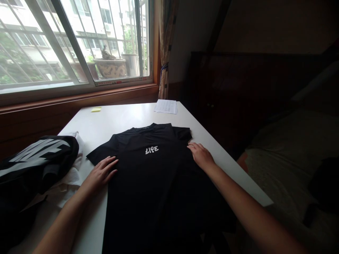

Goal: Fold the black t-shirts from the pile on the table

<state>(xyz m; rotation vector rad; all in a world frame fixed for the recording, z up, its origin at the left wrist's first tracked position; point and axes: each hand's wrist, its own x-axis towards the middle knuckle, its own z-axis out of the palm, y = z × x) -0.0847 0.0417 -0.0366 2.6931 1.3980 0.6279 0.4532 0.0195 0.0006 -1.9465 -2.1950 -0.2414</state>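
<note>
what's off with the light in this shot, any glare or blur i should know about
Head view: window bright, near washed out at upper left; soft sheen on the far part of the white table; right side sunk in darkness; black T-shirt loses its folds toward the bottom; foliage at far left looks smeared

shirt [150,169] | black, short-sleeved, small white lettering below the collar | opened out, mostly flat, light creases | collar at the far end, body running toward the near side, sleeves out to both sides | on the white table [119,114] | hem too dark to make out
</note>
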